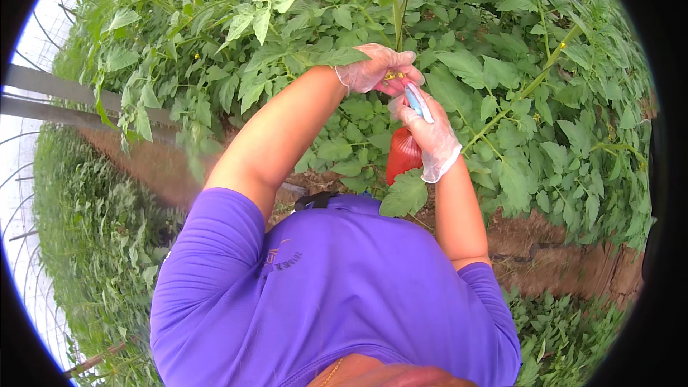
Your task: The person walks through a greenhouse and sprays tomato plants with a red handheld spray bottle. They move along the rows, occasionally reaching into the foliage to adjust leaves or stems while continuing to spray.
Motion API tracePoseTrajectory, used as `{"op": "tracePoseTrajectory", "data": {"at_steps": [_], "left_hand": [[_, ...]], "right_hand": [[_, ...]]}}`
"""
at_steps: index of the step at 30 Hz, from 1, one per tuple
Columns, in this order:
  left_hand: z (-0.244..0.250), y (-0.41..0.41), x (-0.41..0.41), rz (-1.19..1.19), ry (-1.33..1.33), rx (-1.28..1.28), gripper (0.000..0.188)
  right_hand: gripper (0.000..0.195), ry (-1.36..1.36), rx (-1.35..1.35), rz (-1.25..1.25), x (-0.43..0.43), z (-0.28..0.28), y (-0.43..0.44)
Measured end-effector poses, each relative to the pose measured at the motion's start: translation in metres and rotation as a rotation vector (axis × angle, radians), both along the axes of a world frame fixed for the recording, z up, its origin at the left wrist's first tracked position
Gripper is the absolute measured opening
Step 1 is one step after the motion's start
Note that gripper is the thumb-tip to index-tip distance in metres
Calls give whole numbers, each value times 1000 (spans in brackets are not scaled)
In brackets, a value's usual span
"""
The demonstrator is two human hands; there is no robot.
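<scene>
Yellow tomato flowers (pixel 394 75) show among the fingers of my left hand (pixel 376 69), which wears a clear disposable glove. The hand is curled around the flower cluster, close beside an upright tomato stem (pixel 398 21). Just below and to the right, my right hand (pixel 430 123), gloved the same way, grips a small spray bottle by its top. The blue-and-white spray head (pixel 417 101) points up at the flowers. Beneath that hand hangs the red bottle body (pixel 403 155), partly covered by my palm and a tomato leaf (pixel 406 193). My fingertips partly hide the flower stalks.
Dense tomato foliage (pixel 537 64) surrounds both hands. A thick slanting stem (pixel 524 94) stands right of my right forearm. Bare soil (pixel 543 252) runs between rows. At left are a grey beam (pixel 64 86), another plant row (pixel 97 220) and the greenhouse frame (pixel 24 188).
</scene>
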State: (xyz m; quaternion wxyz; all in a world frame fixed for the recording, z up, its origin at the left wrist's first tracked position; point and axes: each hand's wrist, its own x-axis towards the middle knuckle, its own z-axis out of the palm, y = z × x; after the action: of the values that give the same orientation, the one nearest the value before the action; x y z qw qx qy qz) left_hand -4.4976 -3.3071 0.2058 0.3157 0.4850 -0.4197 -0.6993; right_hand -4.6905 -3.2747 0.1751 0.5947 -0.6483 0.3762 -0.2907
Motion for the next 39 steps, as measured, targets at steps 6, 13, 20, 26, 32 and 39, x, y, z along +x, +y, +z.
{"op": "tracePoseTrajectory", "data": {"at_steps": [6, 13, 20, 26, 32, 39], "left_hand": [[-12, 1, 0, 125, 411, 63, 50], [-11, 4, -1, 148, 585, 118, 55], [-16, 4, -6, 124, 575, 97, 57], [-17, 10, 5, 96, 482, 24, 56], [-2, 95, 25, 90, 280, -319, 69], [-93, 283, 183, 229, 127, -110, 58]], "right_hand": [[19, 49, -181, 3, 5, 3, 13], [22, 185, -271, -7, -10, -2, 12], [27, 91, -247, -24, -6, 4, 6], [31, 144, -233, 24, 3, 14, -4], [24, -59, -196, 31, 10, 27, 27], [28, 110, -632, 257, 40, 39, 76]]}}
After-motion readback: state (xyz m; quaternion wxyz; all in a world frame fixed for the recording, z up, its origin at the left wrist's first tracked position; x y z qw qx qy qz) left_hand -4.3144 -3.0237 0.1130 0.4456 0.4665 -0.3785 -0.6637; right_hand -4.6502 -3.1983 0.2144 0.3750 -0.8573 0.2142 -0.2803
